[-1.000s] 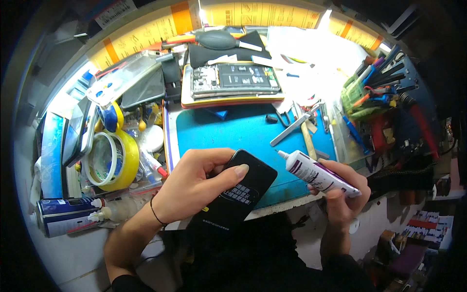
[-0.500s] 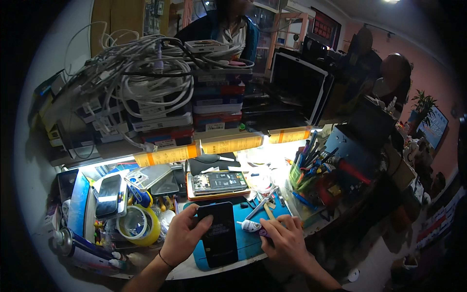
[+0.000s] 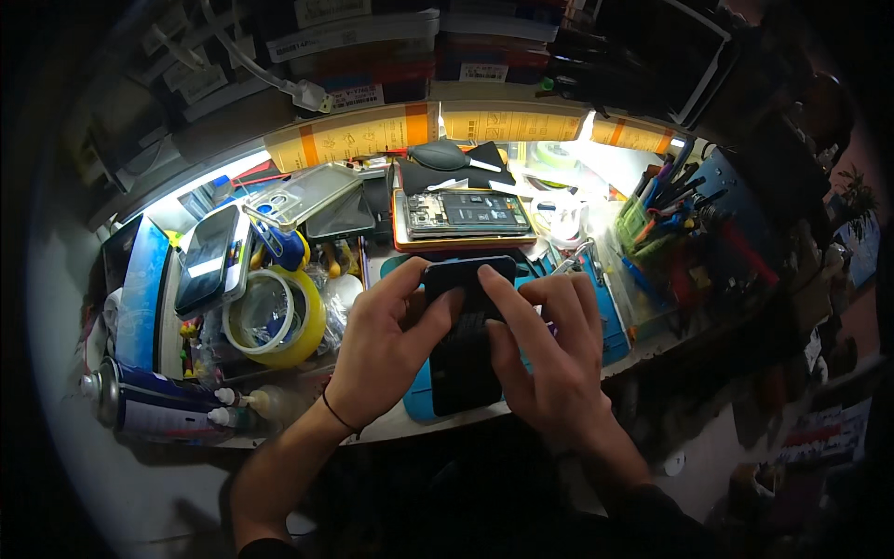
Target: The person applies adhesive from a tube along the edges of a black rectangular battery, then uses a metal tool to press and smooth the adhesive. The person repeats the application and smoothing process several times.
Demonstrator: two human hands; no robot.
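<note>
A dark smartphone (image 3: 461, 373) stands tilted over the blue mat, with faint lines of text on its black screen. My left hand (image 3: 386, 340) is closed on its upper left edge, thumb lying over the screen. My right hand (image 3: 559, 363) is at the phone's upper right; its index fingertip touches the glass near the top, and the thumb is by the right edge. The other right fingers are spread apart. Beyond the phone lies an opened phone (image 3: 475, 214) with its inner parts bare. The blue mat (image 3: 610, 321) is partly hidden by my hands.
Left of my hands are yellow tape rolls (image 3: 303, 321), a lit-screen phone (image 3: 209, 261) and a spray can (image 3: 158, 401). A black air blower (image 3: 438, 156) lies at the back. Pens and tools fill a holder (image 3: 638, 219) on the right. Stacked boxes (image 3: 354, 47) rise behind.
My right hand has left the white nozzled bottle and come over to the phone's top. My left hand still holds the phone. The view has tipped down toward the bench.
</note>
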